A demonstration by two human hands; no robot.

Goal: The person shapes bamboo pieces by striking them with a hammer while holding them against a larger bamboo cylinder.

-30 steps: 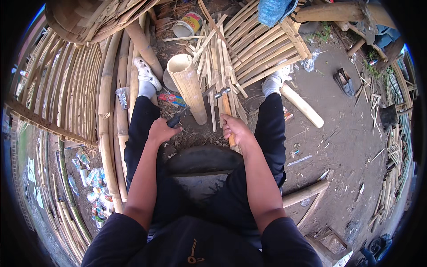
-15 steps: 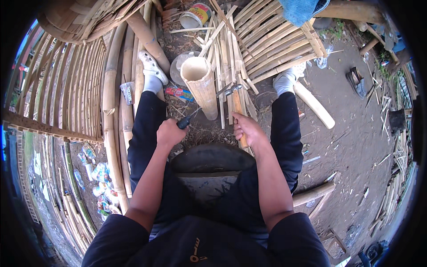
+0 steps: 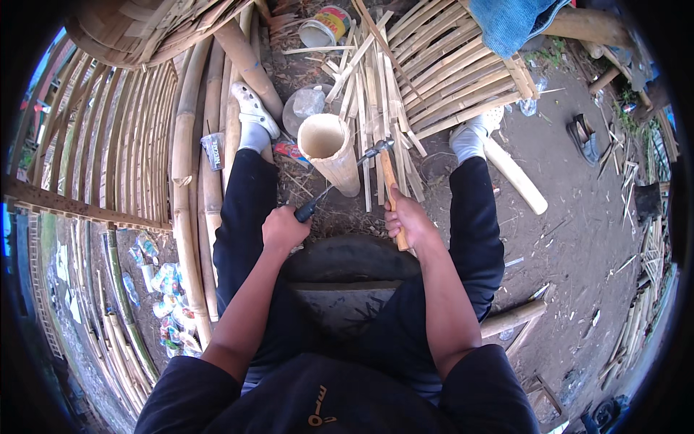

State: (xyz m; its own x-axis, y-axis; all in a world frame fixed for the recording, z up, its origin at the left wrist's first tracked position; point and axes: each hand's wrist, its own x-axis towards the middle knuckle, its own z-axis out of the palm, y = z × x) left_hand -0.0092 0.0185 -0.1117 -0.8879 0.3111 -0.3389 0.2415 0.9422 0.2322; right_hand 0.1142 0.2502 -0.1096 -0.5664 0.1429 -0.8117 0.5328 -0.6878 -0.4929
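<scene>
My left hand (image 3: 284, 229) is closed round the black handle of a screwdriver-like tool (image 3: 306, 210). The thin metal shaft points forward to the side of a wide bamboo tube (image 3: 334, 160); whether its tip touches the tube I cannot tell. That tube stands on the ground between my feet, slightly tilted, its open end up. In my right hand (image 3: 410, 219) is a hammer (image 3: 389, 171) with a wooden handle. Its metal head is just right of the tube, above split bamboo strips (image 3: 370, 94).
Beyond the tube lie a pale stone (image 3: 309, 102) and a white bucket (image 3: 324, 27). A slatted bamboo panel (image 3: 448, 65) is at the far right, and long poles (image 3: 189, 145) run along my left. A dark rounded block (image 3: 350, 259) sits between my legs.
The tube's upper end has shifted toward me, uncovering the stone behind it. The view has moved slightly. Both hands keep hold of their tools, and the hammer head stays beside the tube.
</scene>
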